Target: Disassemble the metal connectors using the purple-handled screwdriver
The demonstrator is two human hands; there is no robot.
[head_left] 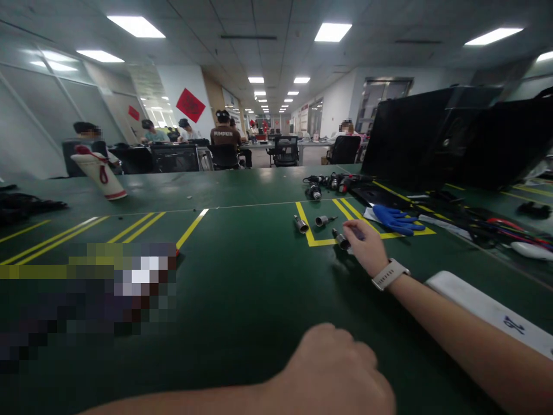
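My right hand (pixel 365 245) reaches over the green table, its fingers closed on a short metal cylinder (pixel 341 238) held slightly above the surface. Just left of it lie two similar pieces: a metal cup with a thin shank (pixel 323 220), inside a yellow tape outline, and another metal cylinder (pixel 300 224) at the tape's left edge. In the bottom centre, close to the camera, my left hand (pixel 337 369) is curled with its back towards me. Whatever its fingers may hold is hidden.
A blue glove (pixel 395 220) lies beyond my right hand, near dark tools (pixel 332 183), cables (pixel 503 230) and a large black case (pixel 423 132). A white padded rest (pixel 488 311) lies under my right forearm. At left stand a pale cup-like container (pixel 101 173) and a pixelated object (pixel 142 282). People sit beyond.
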